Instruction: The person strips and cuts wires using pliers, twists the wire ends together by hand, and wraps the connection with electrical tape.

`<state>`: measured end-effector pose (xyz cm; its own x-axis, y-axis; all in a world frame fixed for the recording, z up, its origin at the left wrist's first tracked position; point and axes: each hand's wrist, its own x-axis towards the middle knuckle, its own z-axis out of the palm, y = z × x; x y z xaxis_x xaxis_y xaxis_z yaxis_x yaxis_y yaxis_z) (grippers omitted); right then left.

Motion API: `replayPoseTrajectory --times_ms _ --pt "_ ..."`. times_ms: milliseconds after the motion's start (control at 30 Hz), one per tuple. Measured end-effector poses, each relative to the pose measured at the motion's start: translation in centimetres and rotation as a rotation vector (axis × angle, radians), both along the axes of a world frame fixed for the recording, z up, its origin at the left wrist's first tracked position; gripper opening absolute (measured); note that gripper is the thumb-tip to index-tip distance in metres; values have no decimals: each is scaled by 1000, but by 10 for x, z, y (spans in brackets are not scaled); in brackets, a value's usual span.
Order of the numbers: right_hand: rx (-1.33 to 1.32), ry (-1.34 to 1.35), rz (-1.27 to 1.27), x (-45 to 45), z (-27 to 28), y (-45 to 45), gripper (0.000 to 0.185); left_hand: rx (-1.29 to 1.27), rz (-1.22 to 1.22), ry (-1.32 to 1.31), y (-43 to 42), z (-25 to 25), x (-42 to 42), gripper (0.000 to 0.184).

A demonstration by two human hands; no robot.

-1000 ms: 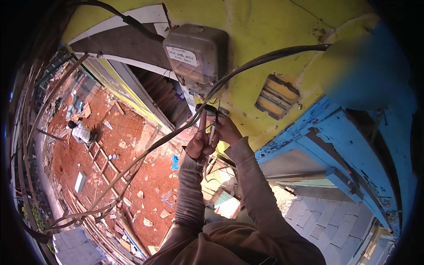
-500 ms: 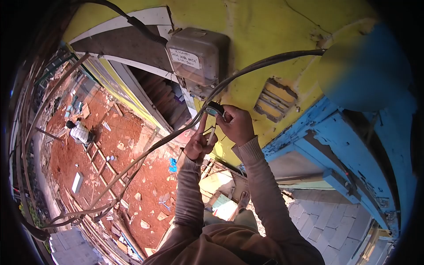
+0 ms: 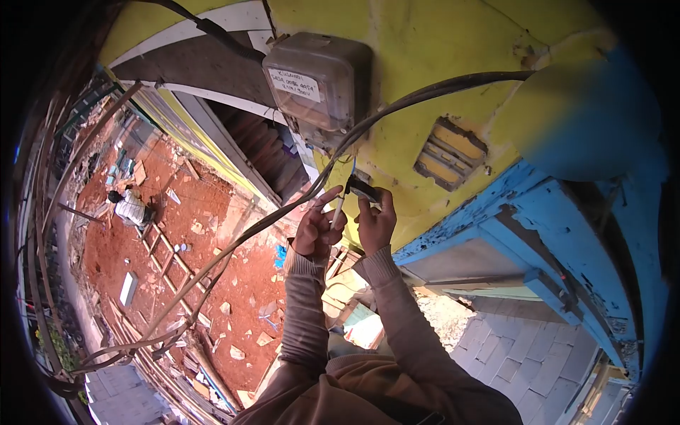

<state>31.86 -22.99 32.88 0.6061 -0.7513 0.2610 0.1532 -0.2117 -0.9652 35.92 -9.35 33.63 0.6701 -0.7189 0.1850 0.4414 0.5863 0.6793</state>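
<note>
My right hand (image 3: pixel 376 225) grips a roll of black electrical tape (image 3: pixel 363 189) between thumb and fingers, seen nearly edge-on. Close by on its left, my left hand (image 3: pixel 317 225) has its index finger stretched up toward the roll. A thin white stick-like piece (image 3: pixel 339 209) pokes up from its other, curled fingers; its exact kind is unclear. Thick black cables (image 3: pixel 397 105) pass just above both hands. Over them, a meter box (image 3: pixel 319 81) with a clear cover and a handwritten label is fixed to the yellow wall (image 3: pixel 425 42).
A wall vent (image 3: pixel 451 154) lies right of the hands, beside blue-painted woodwork (image 3: pixel 528 212). Far below left, a person (image 3: pixel 132 207) crouches on red soil near a bamboo ladder (image 3: pixel 170 263). Grey paving blocks (image 3: pixel 520 354) lie at lower right.
My right hand has drawn down a little with the tape roll, which has turned from showing its face to nearly edge-on. The left hand stays close by; the view has shifted slightly.
</note>
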Motion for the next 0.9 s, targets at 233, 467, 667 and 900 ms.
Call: replayPoseTrajectory --times_ms 233,467,667,900 --pt "582 76 764 27 0 -20 26 7 -53 114 -2 -18 4 107" --pt "548 135 959 39 0 -34 27 140 -13 28 -5 -7 5 106" --pt "1194 -69 1084 49 -34 -43 38 58 14 -34 -19 -7 -6 109" --pt "-310 193 345 -5 45 -36 32 -16 -30 -80 -15 -34 6 117"
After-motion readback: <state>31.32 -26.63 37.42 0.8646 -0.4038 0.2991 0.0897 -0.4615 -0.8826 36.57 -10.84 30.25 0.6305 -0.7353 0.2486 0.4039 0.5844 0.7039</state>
